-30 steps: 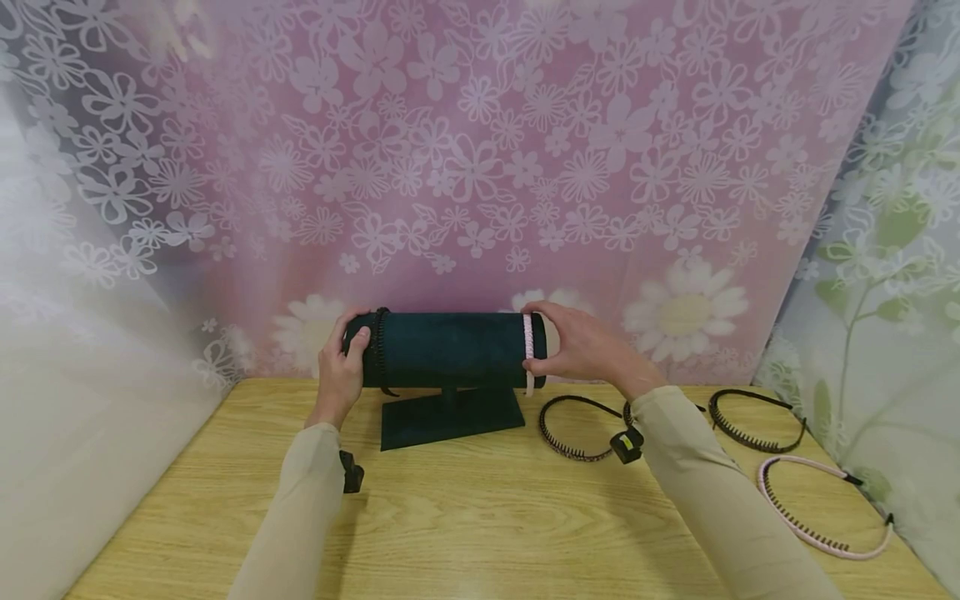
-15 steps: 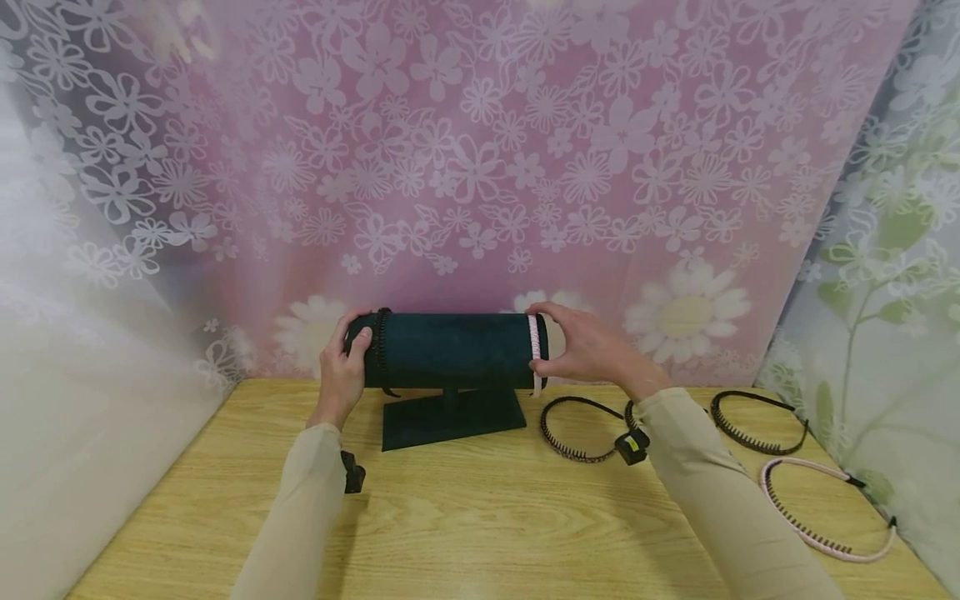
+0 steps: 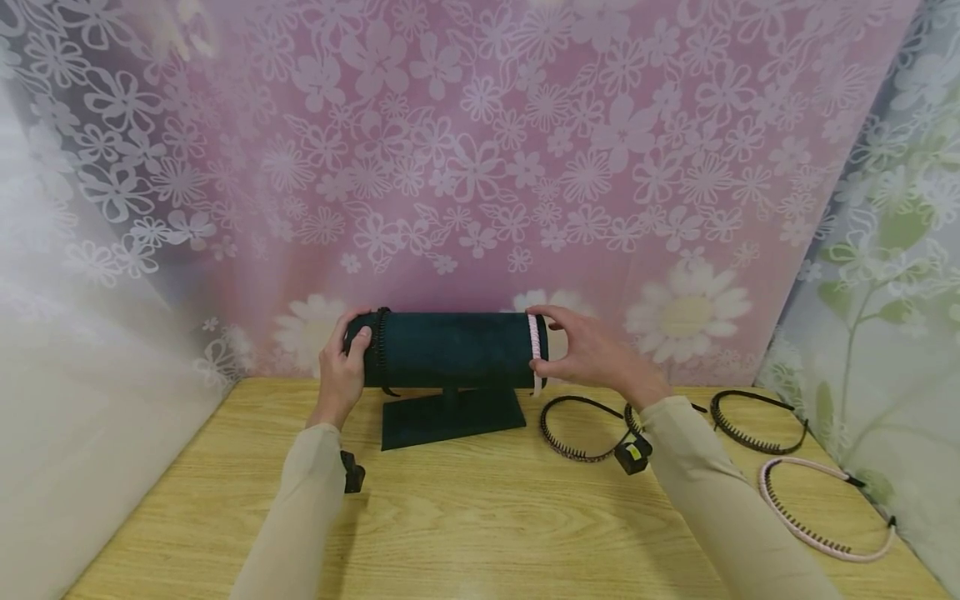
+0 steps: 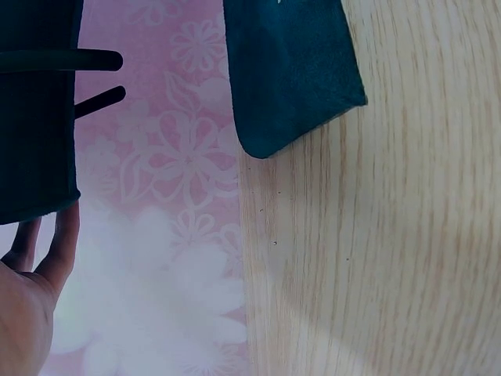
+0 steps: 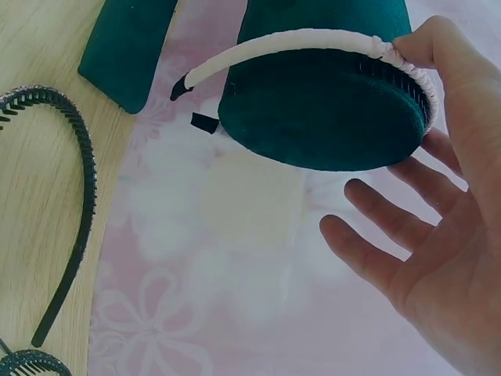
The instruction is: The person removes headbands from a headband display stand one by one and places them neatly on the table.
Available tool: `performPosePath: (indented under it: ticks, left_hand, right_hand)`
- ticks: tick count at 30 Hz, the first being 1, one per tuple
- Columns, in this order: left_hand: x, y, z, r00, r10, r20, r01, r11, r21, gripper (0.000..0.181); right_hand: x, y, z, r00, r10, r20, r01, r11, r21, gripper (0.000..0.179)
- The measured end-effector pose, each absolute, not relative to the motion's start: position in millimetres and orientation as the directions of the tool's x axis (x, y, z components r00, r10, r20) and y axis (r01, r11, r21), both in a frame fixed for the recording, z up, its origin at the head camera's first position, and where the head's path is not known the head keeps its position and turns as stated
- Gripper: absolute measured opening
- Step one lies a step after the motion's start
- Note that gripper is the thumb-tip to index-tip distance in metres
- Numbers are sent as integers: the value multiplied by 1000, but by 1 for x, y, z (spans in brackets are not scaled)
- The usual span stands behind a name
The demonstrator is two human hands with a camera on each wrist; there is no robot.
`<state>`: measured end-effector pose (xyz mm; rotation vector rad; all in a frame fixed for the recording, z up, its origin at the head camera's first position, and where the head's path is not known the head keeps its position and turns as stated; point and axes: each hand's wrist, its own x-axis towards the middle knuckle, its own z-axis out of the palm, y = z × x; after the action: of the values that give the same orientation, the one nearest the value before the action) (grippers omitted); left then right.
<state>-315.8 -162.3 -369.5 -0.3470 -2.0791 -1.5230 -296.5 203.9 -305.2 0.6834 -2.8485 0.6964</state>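
A dark green velvet headband display stand [image 3: 453,350], a horizontal roll on a flat base, stands at the back of the table. My left hand [image 3: 341,367] grips the roll's left end, thumb in front. Close to that thumb, a black toothed headband [image 3: 382,354] sits around the roll. Around the right end is a pale pink wrapped headband [image 3: 535,335]; my right hand [image 3: 596,346] holds it between thumb and forefinger. In the right wrist view, the pink headband [image 5: 297,39] lies near the roll's end face, and the other fingers are spread below it.
On the wooden table [image 3: 465,517], a dark speckled headband [image 3: 573,454] lies right of the base, with another partly hidden behind the right wrist. Farther right are a black headband [image 3: 750,437] and a pink toothed one [image 3: 810,533]. A floral curtain [image 3: 480,167] hangs behind.
Since a second ago, my right hand and the pink headband have shifted slightly right, closer to the roll's end. My left hand keeps its grip on the left end.
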Motion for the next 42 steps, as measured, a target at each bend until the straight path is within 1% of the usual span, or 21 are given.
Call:
performPosePath:
  ticks: [4,10,13,21,25,29,34,42]
  left_hand:
    - [-316,-162,-370,-821,-104,561,502,334,798,39]
    - [-314,-161,-369,-831,-97,548,494,328,805,38]
    - [-312,-162,-367,-829,-98,550,493,334,803,38]
    - [-310,-162,-363,-822,-89,563,506,339,793,39]
    - [-310,-162,-363,-821,-92,563,504,345,792,39]
    - [-310,-162,-364,-819,-91,567,508,345,789,39]
    - [-311,-162,-365,-819,-91,566,508,343,790,39]
    - [-310,-162,-365,-819,-93,566,505,350,789,39]
  right_hand:
    - [-296,206,-307,-883,-405,238,-469,776,-421,82]
    - [-294,208,-314,-864,-423,272,-503,701,-506,80]
    - [-292,208,-318,-855,-424,299,-518,670,-531,80]
    - [-286,205,-332,-861,-336,383,-508,624,-594,76]
    - [-279,203,-339,-874,-268,406,-479,622,-620,72]
    - [-273,202,-344,-870,-221,441,-474,620,-626,65]
    - [-269,200,-347,-858,-194,475,-485,607,-629,57]
    - [-265,199,-349,-866,-172,470,-467,612,-638,51]
